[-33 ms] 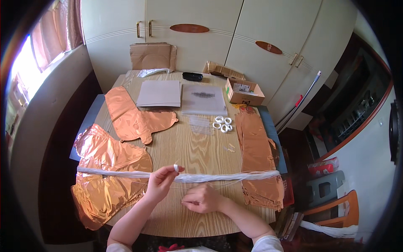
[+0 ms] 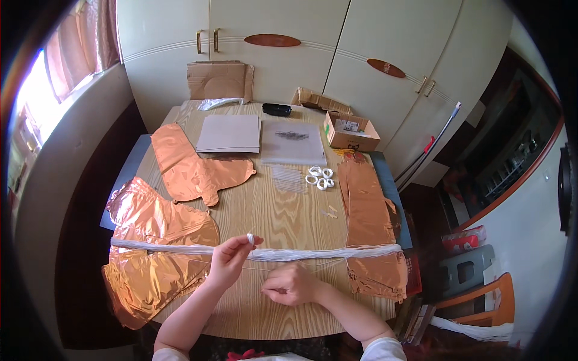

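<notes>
My left hand point(image 2: 229, 260) is raised over the near half of the table, thumb and fingertips pinching a small wound coil of white string point(image 2: 251, 239). Behind it a long bundle of white strings point(image 2: 313, 253) stretches across the table from left to right. My right hand point(image 2: 290, 284) rests low over the wood just this side of the bundle, fingers curled closed; whatever they hold, if anything, is hidden. Thin loose strands lie close to both hands. The bundle's left end crosses crumpled copper-coloured foil balloons point(image 2: 162, 228), and its right end lies over a stack of similar flat foil point(image 2: 370, 216).
Several white string rings point(image 2: 321, 185) lie beside clear thin sticks point(image 2: 289, 178). Farther back are a white board point(image 2: 229, 133), a clear plastic sheet pack point(image 2: 293, 150), a black pouch point(image 2: 276, 110) and an open cardboard box point(image 2: 352, 141). Another foil balloon point(image 2: 186, 162) lies at left.
My left hand has shifted very slightly to the left and up with the white string coil. My right hand stays where it was.
</notes>
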`<state>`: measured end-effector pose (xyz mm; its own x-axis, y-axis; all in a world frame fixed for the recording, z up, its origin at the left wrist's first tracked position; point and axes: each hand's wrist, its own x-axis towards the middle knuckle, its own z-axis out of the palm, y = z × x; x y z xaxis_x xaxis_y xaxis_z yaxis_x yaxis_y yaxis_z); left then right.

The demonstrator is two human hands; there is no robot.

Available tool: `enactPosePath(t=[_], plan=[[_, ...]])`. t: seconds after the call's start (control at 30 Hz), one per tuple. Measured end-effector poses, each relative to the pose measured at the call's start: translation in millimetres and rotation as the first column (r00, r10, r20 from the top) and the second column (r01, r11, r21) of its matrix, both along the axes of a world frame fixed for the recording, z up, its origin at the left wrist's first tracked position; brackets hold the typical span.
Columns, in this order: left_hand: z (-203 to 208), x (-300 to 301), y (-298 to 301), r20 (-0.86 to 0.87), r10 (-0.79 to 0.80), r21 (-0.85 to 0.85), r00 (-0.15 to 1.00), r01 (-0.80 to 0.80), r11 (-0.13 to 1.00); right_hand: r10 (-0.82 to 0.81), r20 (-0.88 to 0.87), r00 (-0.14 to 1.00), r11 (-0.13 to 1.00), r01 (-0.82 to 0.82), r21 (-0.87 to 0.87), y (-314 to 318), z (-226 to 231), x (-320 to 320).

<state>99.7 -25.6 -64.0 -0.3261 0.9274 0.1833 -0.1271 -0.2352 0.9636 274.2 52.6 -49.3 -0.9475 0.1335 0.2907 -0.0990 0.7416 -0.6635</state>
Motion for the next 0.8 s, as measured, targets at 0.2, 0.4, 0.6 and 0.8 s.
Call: enactPosePath(t=[0.2, 0.4, 0.6, 0.8], plan=[[3, -8, 1, 0.088, 0.041, 0.077, 0.995, -0.048, 0.996, -0.305, -0.172, 0.937, 0.913, 0.338, 0.227, 16, 5, 2], [14, 3, -10, -0.240, -0.228, 0.067, 0.944, 0.251, 0.966, -0.471, -0.360, 0.805, 0.867, 0.347, -0.358, 14, -8, -7], [2, 0, -8, -0.373, -0.264, 0.055, 0.889, 0.306, 0.950, -0.405, -0.307, 0.861, 0.899, 0.315, -0.303, 8, -2, -5], [11, 5, -8, -0.364, -0.233, 0.136, 0.902, 0.299, 0.945, -0.416, -0.202, 0.887, 0.826, 0.275, -0.491, 3, -8, -6]])
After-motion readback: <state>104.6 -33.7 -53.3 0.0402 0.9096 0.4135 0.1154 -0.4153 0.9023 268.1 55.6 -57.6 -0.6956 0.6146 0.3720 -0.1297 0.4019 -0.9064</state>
